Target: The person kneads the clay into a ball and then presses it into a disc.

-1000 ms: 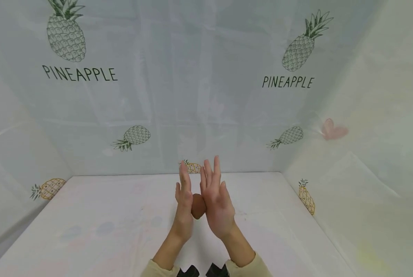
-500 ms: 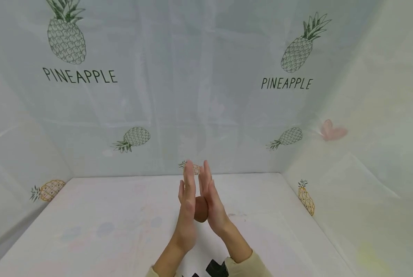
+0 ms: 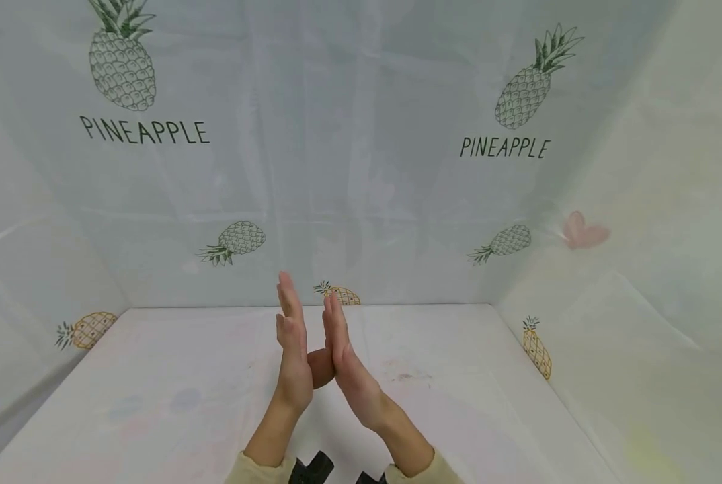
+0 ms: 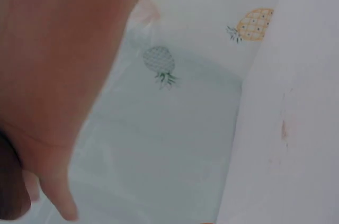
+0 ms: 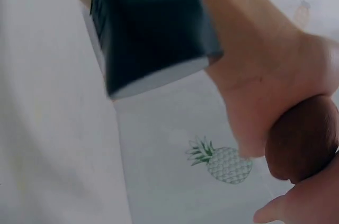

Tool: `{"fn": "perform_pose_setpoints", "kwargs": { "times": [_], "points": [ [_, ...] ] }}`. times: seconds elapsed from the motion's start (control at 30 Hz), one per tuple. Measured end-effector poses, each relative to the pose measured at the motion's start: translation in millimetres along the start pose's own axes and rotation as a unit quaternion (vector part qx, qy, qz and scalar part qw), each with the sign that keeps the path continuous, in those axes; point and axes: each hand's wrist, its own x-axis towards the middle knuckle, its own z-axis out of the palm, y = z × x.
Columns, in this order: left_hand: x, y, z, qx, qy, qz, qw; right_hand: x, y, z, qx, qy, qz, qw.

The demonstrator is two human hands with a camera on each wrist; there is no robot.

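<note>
Sleeves (image 3: pixel 261 468) lead to the left hand (image 3: pixel 293 353) and right hand (image 3: pixel 350 366), fingers (image 3: pixel 337 323) straight, holding a brown ball (image 3: pixel 321 368) between them (both palms touch it) over the white worktop (image 3: pixel 185 430). Beyond rises a sheet (image 3: pixel 312 168) printed with pineapples (image 3: pixel 122 70).

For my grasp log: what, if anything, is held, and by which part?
A brown clay-like lump, pressed at opposite sides between left hand and right hand.

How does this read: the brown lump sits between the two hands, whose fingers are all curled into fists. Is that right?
Not quite: the fingers are not curled into fists. The head view shows the left hand and right hand with fingers extended. The brown lump does sit between the two hands.
</note>
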Motion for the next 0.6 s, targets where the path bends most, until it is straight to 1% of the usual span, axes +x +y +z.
{"fn": "perform_pose_setpoints", "kwargs": {
  "times": [0.07,0.13,0.2,0.27,0.4,0.53,0.6],
  "points": [
    [0.0,-3.7,1.1,0.009,-0.003,-0.013,0.9999,0.0,-3.5,0.1,-0.002,0.006,-0.031,0.999],
    [-1.3,-7.7,3.7,0.02,-0.012,-0.02,0.9995,0.0,-7.4,-1.5,0.001,0.016,-0.062,0.998],
    [-3.2,-11.9,7.7,0.028,-0.028,-0.027,0.9988,-0.1,-11.8,-4.7,0.006,0.032,-0.087,0.996],
    [-6.5,-14.8,13.6,0.024,-0.048,-0.039,0.9978,-0.3,-15.0,-9.7,0.009,0.049,-0.105,0.993],
    [-13.3,-18.6,27.4,0.006,-0.093,-0.035,0.995,-2.3,-19.1,-21.3,-0.001,0.104,-0.109,0.989],
    [-20.1,-15.4,39.2,-0.021,-0.129,-0.019,0.9912,-3.5,-19.8,-30.3,-0.015,0.164,-0.09,0.982],
    [-22.9,-11.4,42.9,-0.033,-0.141,-0.014,0.9894,-3.4,-17.2,-33.9,-0.015,0.187,-0.076,0.979]
  ]
}}
